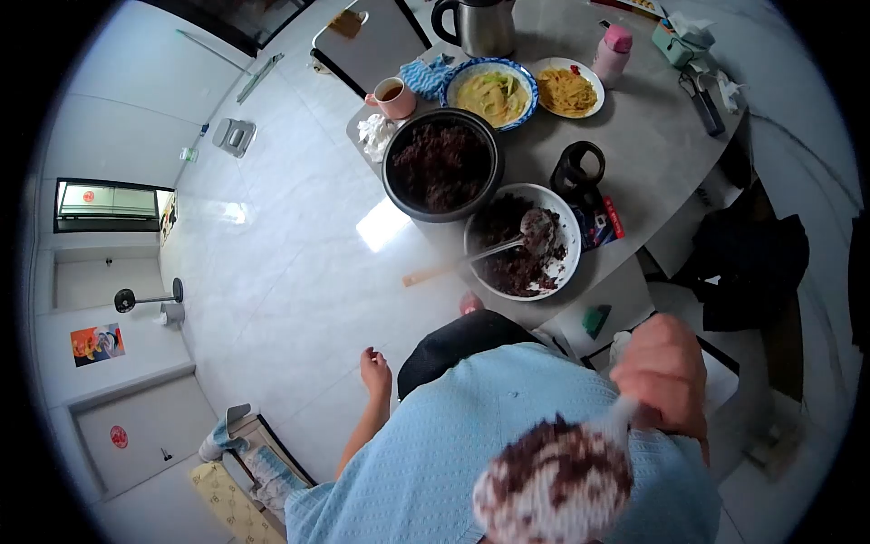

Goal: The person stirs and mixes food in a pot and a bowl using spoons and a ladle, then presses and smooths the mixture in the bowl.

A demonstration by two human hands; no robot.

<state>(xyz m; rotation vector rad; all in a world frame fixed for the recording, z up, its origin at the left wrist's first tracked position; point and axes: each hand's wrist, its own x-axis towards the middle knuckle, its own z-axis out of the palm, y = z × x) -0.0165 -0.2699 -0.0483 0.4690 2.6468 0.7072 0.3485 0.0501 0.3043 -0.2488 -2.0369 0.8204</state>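
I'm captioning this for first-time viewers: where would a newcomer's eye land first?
Probably on the pale paddle smeared with dark food, large in the foreground and gripped by the right hand. Next might come the black pot of similar dark food at the left side of the table, then the white bowl beside it, with a long-handled ladle resting in it.

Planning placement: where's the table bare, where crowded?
Bare: tabletop between the pink bottle, black container and curved edge; a smaller strip between kettle and tissue box. Crowded: the left side, where mug, blue-rimmed bowl, dark pot and white bowl sit close together.
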